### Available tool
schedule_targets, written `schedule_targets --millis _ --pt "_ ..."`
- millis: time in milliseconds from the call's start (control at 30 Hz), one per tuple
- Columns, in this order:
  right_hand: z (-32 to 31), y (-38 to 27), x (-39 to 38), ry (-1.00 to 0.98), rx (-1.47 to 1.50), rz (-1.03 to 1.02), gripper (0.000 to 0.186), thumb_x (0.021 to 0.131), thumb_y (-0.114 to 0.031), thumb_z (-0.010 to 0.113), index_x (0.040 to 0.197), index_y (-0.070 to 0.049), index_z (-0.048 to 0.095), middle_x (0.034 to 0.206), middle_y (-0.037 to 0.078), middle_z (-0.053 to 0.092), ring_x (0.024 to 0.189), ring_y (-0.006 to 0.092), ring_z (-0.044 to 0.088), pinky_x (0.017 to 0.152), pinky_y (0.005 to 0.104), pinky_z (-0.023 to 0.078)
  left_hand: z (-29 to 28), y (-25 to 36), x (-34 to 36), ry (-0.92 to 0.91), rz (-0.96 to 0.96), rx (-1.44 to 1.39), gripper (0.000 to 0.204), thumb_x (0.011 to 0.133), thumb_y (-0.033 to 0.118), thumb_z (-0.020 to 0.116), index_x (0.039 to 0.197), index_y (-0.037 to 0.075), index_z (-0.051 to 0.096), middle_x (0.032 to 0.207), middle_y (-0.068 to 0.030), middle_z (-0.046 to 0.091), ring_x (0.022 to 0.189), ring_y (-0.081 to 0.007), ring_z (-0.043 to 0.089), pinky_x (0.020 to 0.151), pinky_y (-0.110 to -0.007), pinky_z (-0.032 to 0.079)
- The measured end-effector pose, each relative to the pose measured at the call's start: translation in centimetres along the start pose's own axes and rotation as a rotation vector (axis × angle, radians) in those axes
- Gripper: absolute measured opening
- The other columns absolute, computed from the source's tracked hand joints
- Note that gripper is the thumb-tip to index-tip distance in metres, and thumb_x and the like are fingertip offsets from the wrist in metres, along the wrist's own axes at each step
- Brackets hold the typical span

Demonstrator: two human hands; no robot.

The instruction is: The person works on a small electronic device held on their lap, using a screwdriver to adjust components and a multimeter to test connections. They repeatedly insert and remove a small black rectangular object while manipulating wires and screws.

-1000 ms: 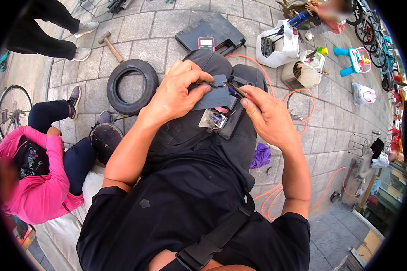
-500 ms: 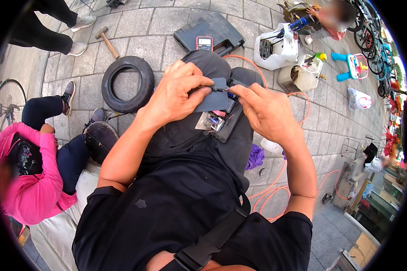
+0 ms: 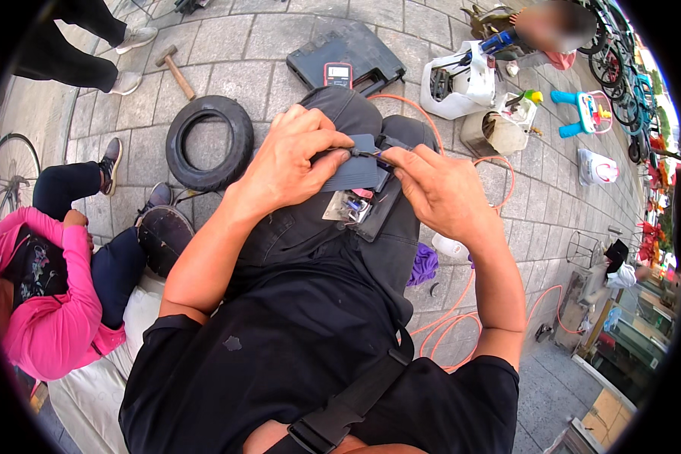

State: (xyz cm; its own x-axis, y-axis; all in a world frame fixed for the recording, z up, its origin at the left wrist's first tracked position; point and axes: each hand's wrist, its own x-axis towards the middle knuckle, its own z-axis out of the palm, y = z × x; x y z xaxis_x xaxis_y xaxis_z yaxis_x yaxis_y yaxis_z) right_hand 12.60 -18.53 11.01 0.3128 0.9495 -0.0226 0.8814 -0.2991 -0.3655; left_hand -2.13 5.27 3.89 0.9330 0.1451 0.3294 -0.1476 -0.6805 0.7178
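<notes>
Over my lap, my left hand (image 3: 295, 155) is closed, thumb and forefinger pinching a small dark part (image 3: 360, 152) that looks like a wire end or connector. My right hand (image 3: 446, 189) is closed too; its fingertips pinch a thin, narrow piece (image 3: 380, 153) meeting the dark part, mostly hidden by the fingers. Beneath the pinch lies a grey ribbed flat piece (image 3: 353, 177). A black open case (image 3: 390, 212) rests on my thighs, holding small loose parts (image 3: 352, 206), some metallic, blue and pink.
A small tyre (image 3: 175, 144) and a hammer (image 3: 175, 73) lie on the paving. Beyond my knees are a dark toolbox (image 3: 303, 69) with a red-framed meter (image 3: 338, 75), and white containers (image 3: 473, 94). An orange hose (image 3: 439, 321) coils at right. A person in pink (image 3: 57, 333) sits at left.
The whole view has shifted slightly. Both hands keep nearly the same pinch over the grey piece, and the thin piece by my right fingertips shows less clearly.
</notes>
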Motion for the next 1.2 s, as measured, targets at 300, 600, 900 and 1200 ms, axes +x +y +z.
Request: schedule_targets --millis 300,600,900,1200 --pt "0.1 0.0 -0.1 0.031 -0.057 -0.044 0.038 0.100 -0.010 0.072 0.138 -0.014 0.072 0.089 0.008 0.064 0.077 0.0304 0.069 0.063 0.0442 0.053 0.2 -0.1 0.1 0.024 0.037 0.004 0.022 0.088 0.007 0.085 0.110 0.009 0.082 0.100 -0.0060 0.068 0.100 -0.0282 0.063 0.093 -0.041 0.050" --pt "0.5 -1.0 -0.1 0.037 -0.247 -0.097 0.045 0.094 -0.007 0.074 0.139 -0.013 0.072 0.087 0.007 0.061 0.073 0.0290 0.068 0.060 0.0437 0.055 0.3 -0.2 0.3 0.004 0.085 0.056 0.022 0.087 0.006 0.085 0.108 0.008 0.082 0.098 -0.0058 0.069 0.099 -0.0282 0.063 0.092 -0.042 0.050" --pt "1.5 -2.0 -0.6 0.042 -0.316 -0.076 0.044 0.095 -0.007 0.074 0.139 -0.008 0.071 0.088 0.008 0.063 0.073 0.0297 0.071 0.060 0.0437 0.056 0.5 -0.2 0.5 0.015 0.099 0.056 0.021 0.085 0.005 0.085 0.106 0.006 0.082 0.097 -0.0063 0.069 0.097 -0.0289 0.064 0.090 -0.042 0.050" --pt "1.2 -1.7 0.2 0.009 -0.342 -0.077 0.044 0.097 -0.010 0.071 0.141 -0.009 0.069 0.088 0.009 0.064 0.074 0.0310 0.072 0.062 0.0454 0.057 0.7 -0.5 0.6 0.027 0.116 0.057 0.020 0.085 0.004 0.085 0.105 0.004 0.082 0.095 -0.0073 0.070 0.096 -0.0294 0.065 0.089 -0.042 0.053"
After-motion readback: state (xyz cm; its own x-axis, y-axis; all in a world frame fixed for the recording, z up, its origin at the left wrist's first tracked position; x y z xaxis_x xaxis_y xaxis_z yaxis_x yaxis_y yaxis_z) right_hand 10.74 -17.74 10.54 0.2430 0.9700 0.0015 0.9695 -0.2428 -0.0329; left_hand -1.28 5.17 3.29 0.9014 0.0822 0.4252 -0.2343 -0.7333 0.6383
